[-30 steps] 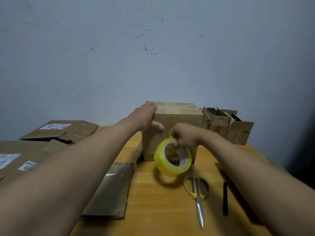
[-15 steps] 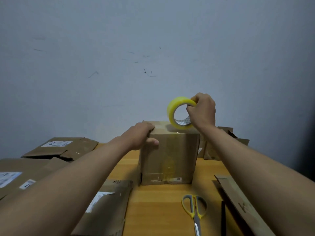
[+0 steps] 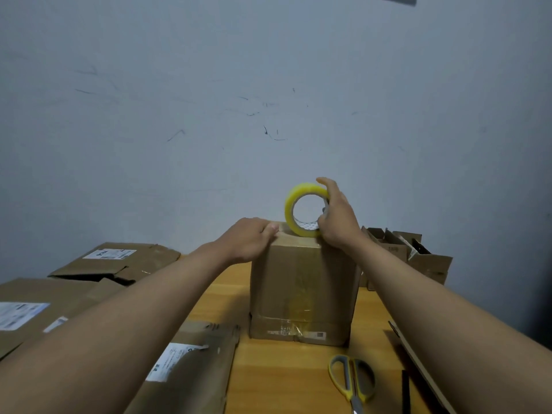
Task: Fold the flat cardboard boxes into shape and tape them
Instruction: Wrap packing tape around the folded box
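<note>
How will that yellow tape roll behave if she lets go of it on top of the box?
The tape roll stands on its edge on the box, so it would probably roll or topple off. Its hollow ring suggests it is fairly light. The right hand grips it, likely all that steadies it.

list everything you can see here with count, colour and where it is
upright box: 1, brown, table centre
tape roll: 1, yellow, standing on edge on the box top
scissors: 1, yellow and grey handles, table front right
flat cardboard boxes: several, brown with white labels, left and front
open small boxes: a few, brown, behind on the right
cardboard strip: 1, brown, right edge
table: 1, light wood
wall: grey, scuffed
left hand: pressing the box's top left edge
right hand: grip on the tape roll
</note>
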